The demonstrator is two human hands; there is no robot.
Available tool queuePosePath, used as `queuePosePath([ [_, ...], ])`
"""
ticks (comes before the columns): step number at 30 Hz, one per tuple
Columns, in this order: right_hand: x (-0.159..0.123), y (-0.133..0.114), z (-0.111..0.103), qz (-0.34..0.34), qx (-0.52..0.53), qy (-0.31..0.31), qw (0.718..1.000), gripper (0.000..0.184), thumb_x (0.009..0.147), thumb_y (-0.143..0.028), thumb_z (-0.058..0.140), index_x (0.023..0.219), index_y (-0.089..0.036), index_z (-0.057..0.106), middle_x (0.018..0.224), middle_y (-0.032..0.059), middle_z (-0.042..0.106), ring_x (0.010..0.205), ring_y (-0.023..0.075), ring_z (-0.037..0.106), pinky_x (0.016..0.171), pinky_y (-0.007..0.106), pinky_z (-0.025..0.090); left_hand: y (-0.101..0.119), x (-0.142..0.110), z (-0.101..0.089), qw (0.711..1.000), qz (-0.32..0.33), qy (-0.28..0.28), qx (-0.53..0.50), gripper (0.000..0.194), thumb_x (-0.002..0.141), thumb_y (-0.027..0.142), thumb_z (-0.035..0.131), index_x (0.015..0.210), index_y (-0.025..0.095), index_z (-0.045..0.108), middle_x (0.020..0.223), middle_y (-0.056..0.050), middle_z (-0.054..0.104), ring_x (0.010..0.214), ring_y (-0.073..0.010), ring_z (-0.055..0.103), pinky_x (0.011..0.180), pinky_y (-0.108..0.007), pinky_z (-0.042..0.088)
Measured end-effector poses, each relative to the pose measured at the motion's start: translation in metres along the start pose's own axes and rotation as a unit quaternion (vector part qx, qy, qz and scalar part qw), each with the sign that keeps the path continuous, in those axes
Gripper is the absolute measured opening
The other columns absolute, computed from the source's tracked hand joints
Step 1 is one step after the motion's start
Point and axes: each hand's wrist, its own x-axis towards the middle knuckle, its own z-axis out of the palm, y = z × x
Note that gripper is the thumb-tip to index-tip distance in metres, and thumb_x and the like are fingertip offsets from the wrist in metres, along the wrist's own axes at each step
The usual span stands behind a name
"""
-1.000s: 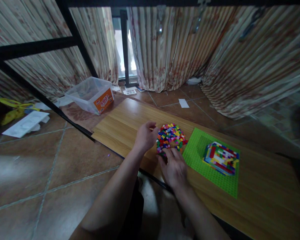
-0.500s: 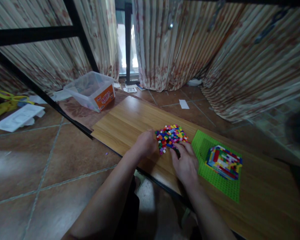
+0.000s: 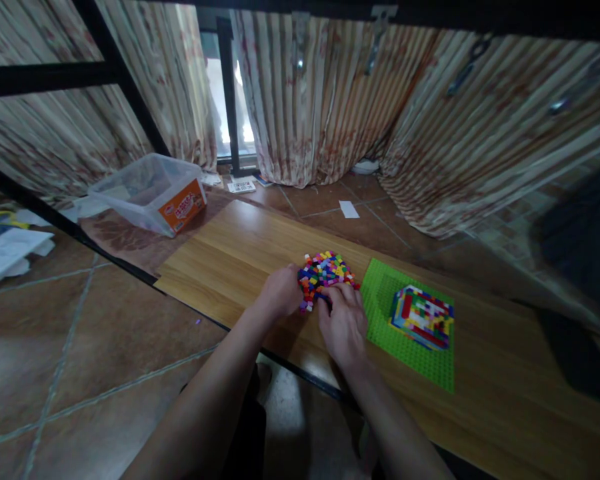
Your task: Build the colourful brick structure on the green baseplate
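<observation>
A heap of small many-coloured bricks (image 3: pixel 325 272) lies on a low wooden board (image 3: pixel 230 257). My left hand (image 3: pixel 279 293) rests curled at the heap's left edge, fingers touching the bricks. My right hand (image 3: pixel 343 319) lies palm down at the heap's near edge, its fingertips bent into the bricks. Whether either hand holds a brick is hidden. To the right sits a green baseplate (image 3: pixel 385 320) with a squat many-coloured brick build (image 3: pixel 423 315) on it.
A clear plastic tub (image 3: pixel 145 192) with an orange label stands on the tiled floor at the back left. A black metal frame (image 3: pixel 110 67) crosses the left side. Striped curtains (image 3: pixel 430 120) hang behind. White papers (image 3: pixel 5 248) lie at far left.
Both hands have closed in on the brick heap: the left dropped from its raised spot to the heap's edge, the right slid up to it. The view has shifted slightly rightward.
</observation>
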Motion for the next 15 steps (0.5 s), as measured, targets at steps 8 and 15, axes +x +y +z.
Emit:
queuePosePath([
  [8, -0.002, 0.0026, -0.0038, -0.002, 0.024, 0.01, 1.0, 0.016, 0.088, -0.014, 0.054, 0.094, -0.018, 0.069, 0.103, 0.0082, 0.066, 0.098, 0.025, 0.053, 0.091, 0.038, 0.045, 0.0021, 0.0015, 0.002, 1.0, 0.0, 0.02, 0.014, 0.033, 0.086, 0.013, 0.04, 0.105, 0.015, 0.067, 0.1, -0.013, 0.075, 0.097, -0.0241, 0.071, 0.079, -0.029, 0.051],
  [15, -0.0021, 0.003, -0.0042, -0.003, 0.013, -0.001, 1.0, 0.017, 0.087, -0.015, 0.057, 0.097, -0.019, 0.07, 0.107, 0.0092, 0.065, 0.101, 0.0258, 0.052, 0.093, 0.04, 0.045, 0.0074, 0.0002, 0.0014, 1.0, 0.003, 0.015, 0.011, 0.029, 0.087, 0.013, 0.041, 0.095, 0.017, 0.068, 0.097, -0.012, 0.075, 0.096, -0.0221, 0.07, 0.081, -0.028, 0.05],
])
